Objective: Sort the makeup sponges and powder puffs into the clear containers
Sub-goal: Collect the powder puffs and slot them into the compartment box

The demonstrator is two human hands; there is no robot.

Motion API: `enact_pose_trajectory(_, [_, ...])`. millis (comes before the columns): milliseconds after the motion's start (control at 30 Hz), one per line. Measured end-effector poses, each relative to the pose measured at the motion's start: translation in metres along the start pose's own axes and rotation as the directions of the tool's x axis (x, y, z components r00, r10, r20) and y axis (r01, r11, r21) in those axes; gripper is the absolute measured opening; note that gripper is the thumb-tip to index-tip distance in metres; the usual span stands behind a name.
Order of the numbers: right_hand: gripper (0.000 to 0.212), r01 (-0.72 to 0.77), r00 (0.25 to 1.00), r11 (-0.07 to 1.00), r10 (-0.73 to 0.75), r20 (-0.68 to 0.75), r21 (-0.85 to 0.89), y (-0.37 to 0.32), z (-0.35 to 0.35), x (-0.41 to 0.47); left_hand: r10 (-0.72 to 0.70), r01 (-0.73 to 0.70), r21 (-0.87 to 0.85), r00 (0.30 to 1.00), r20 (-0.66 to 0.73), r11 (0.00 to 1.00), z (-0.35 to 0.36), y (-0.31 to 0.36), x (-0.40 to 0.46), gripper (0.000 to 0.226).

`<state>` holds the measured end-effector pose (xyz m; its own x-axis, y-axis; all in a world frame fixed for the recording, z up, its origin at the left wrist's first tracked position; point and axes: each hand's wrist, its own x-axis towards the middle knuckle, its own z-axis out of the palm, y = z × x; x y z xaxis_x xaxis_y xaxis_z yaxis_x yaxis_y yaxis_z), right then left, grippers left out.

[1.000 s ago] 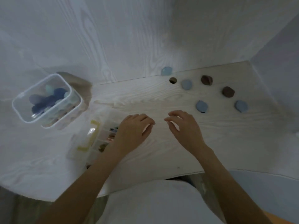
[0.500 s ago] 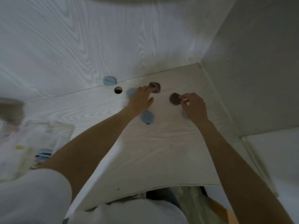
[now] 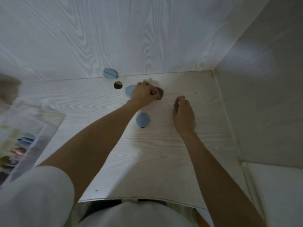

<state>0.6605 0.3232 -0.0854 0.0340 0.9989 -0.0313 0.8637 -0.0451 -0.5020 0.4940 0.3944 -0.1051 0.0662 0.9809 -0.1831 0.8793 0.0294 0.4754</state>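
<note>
My left hand [image 3: 144,94] is closed over a brown powder puff [image 3: 161,93] at the back of the white wooden desk [image 3: 147,161]. My right hand [image 3: 183,113] curls around a second brown puff [image 3: 175,105], of which only a dark sliver shows between thumb and fingers. One round blue puff [image 3: 142,120] lies flat between my forearms. Another blue puff [image 3: 130,90] sits half hidden behind my left hand. A third blue puff [image 3: 110,73] leans against the back wall. A clear compartment box [image 3: 24,141] with blue and brown pieces lies blurred at the left edge.
A round cable hole [image 3: 118,85] opens in the desk beside the half-hidden blue puff. White walls close off the back [image 3: 147,38] and the right side [image 3: 262,95]. The desk's front edge [image 3: 131,197] runs just above my lap.
Both hands reached from the desk's front to the back. The left hand has closed on one brown puff and the right on the other. The view swung right, away from the containers.
</note>
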Motion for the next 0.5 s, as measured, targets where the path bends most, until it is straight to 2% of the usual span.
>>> enact_pose_trajectory(133, [0.023,-0.027,0.999,0.996,0.03,-0.037,0.087,-0.006,0.002,-0.017,-0.032,0.028,-0.041,0.995,-0.089,0.999,0.005,0.004,0.005,0.044])
enact_pose_trajectory(200, [0.03,-0.059,0.998,0.989,0.062,-0.017,0.136,-0.008,0.006,-0.027,-0.021,0.02,-0.05,1.0,-0.019,0.999,0.005,0.003,0.009,0.049])
enact_pose_trajectory(300, [0.032,-0.095,0.994,0.978,0.102,-0.025,0.188,-0.011,0.007,-0.041,-0.023,0.023,-0.014,0.999,0.04,1.0,-0.002,0.002,0.005,0.04])
enact_pose_trajectory(400, [0.026,-0.092,0.995,0.974,0.1,-0.029,0.208,-0.022,0.004,-0.062,0.041,-0.056,-0.166,0.995,-0.095,0.985,-0.021,-0.007,-0.035,0.025])
enact_pose_trajectory(500, [0.02,-0.101,0.994,0.972,0.108,-0.025,0.213,-0.041,0.007,-0.088,0.136,-0.208,-0.278,0.956,-0.259,0.938,-0.041,-0.029,-0.107,0.016])
